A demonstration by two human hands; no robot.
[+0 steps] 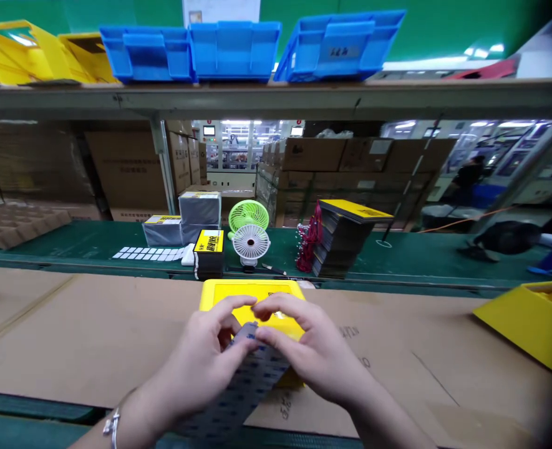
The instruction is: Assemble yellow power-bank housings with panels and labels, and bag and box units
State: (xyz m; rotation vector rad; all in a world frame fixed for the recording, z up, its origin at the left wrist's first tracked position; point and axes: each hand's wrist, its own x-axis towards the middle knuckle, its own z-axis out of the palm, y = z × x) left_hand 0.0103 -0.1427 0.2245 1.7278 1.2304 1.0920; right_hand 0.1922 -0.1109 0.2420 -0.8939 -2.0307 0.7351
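A pale strip of backing sheet with blue printed marks (245,393) hangs between my hands and runs down toward the bottom edge. My left hand (213,349) is closed on its upper part, the thumb across the front and the index finger reaching over the top. My right hand (310,349) has index finger and thumb spread apart. Its thumb tip is at the strip's upper end, though I cannot tell whether it presses on it. Directly behind both hands is a yellow plastic bin (214,290), partly hidden by them.
Cardboard (116,337) covers the near bench. Beyond it stand a small black-and-yellow box (209,252), a white fan (251,243), a green fan (248,215), red wires (309,243) and a dark stack (338,243). A yellow bin (528,318) sits right; blue bins (236,53) line the overhead shelf.
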